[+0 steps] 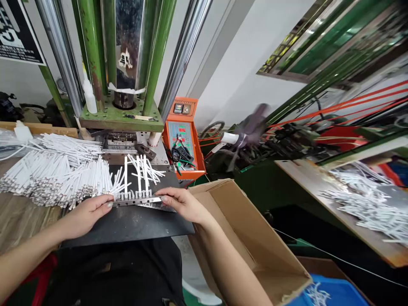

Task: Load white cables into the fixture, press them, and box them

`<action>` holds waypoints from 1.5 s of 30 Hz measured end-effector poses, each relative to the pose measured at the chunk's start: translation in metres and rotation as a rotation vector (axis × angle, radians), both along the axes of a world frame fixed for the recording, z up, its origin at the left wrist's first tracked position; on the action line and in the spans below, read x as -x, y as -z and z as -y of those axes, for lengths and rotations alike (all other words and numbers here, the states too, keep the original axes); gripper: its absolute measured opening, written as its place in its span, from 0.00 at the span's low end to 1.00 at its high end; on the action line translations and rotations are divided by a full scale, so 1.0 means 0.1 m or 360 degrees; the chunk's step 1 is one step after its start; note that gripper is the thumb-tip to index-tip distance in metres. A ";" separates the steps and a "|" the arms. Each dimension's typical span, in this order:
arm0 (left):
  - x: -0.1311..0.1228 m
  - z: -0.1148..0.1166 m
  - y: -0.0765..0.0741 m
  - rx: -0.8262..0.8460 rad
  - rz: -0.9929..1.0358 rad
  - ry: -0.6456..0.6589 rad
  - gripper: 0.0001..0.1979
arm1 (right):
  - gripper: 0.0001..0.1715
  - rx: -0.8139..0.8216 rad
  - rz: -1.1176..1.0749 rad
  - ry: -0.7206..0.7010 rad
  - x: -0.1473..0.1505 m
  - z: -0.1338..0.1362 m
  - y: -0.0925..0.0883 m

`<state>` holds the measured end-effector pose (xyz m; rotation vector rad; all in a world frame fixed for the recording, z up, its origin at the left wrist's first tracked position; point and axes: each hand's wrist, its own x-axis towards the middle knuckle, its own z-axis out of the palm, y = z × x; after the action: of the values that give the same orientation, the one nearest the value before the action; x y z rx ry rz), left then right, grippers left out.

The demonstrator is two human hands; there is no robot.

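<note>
A narrow metal fixture bar (137,198) lies across a black mat (134,221) on the bench, with several white cable pieces (140,172) standing in its slots. My left hand (89,212) pinches the bar's left end. Its right end is gripped by my right hand (181,203), fingers curled over it. A big heap of white cable pieces (54,170) lies just left of the bar.
A green press (123,114) with chrome columns stands behind the mat, and an orange control box (183,140) is at its right. An open cardboard box (251,242) sits by my right arm. A second bench (350,208) with white pieces is at the right.
</note>
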<state>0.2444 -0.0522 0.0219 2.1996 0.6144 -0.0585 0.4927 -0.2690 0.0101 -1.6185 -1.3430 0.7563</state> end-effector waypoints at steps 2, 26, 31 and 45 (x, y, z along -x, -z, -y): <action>-0.01 0.07 0.03 0.0008 0.0014 -0.0002 0.34 | 0.26 -0.0040 0.0071 -0.0024 -0.05 0.02 0.00; 0.15 0.29 0.38 -0.0452 0.0111 0.0350 0.21 | 0.20 -0.0718 -0.0135 0.0770 0.67 -0.44 0.21; 0.20 0.29 0.44 -0.0476 0.0086 0.0343 0.22 | 0.14 -0.0032 0.0141 0.0786 -0.05 -0.73 0.05; 0.22 0.24 0.59 -0.0541 0.0600 0.0331 0.08 | 0.03 -0.0092 0.0717 -0.0142 0.91 -0.58 0.23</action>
<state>0.2221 -0.0767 -0.0373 2.5062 0.1916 0.3693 0.4021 -0.2110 -0.0125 -1.7561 -1.7451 0.4080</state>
